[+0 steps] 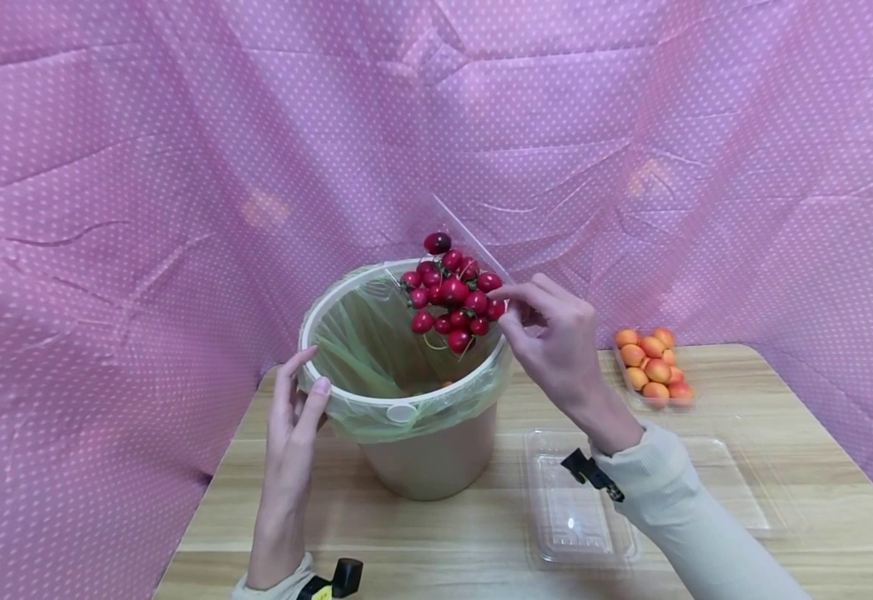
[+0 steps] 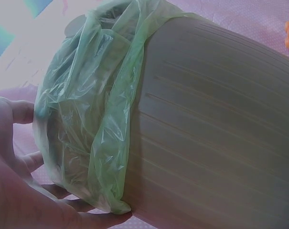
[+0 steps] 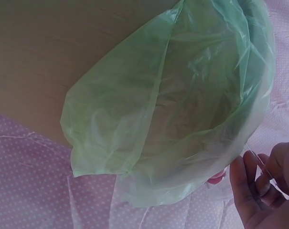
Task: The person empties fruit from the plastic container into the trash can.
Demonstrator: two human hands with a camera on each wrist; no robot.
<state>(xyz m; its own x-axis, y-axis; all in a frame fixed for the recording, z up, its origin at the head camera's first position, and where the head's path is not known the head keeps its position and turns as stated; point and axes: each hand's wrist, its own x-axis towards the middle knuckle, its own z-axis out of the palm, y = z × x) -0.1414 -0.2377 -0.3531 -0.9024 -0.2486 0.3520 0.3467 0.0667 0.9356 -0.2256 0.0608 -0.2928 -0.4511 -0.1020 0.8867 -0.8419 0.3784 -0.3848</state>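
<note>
My right hand (image 1: 556, 333) pinches the edge of a clear plastic box (image 1: 474, 237), tilted over a bin. Small dark-red fruits (image 1: 454, 292) with thin green stems cluster at the box, above the bin's opening. In the right wrist view, my right fingers (image 3: 244, 186) grip a thin clear edge just beside the bin's lined rim. The bin (image 1: 428, 458) stands upright, with a pale green bag (image 1: 368, 333) folded over its white rim. My left hand (image 1: 293, 442) rests against the rim's left side. Its fingers (image 2: 96, 219) are spread and fairly straight against the bag.
Orange-red fruits (image 1: 656, 371) fill a clear box at the table's back right. Empty clear plastic containers (image 1: 574, 508) lie on the wooden table (image 1: 376, 550) right of the bin, partly behind my right forearm. A pink dotted cloth (image 1: 346, 125) hangs behind and around.
</note>
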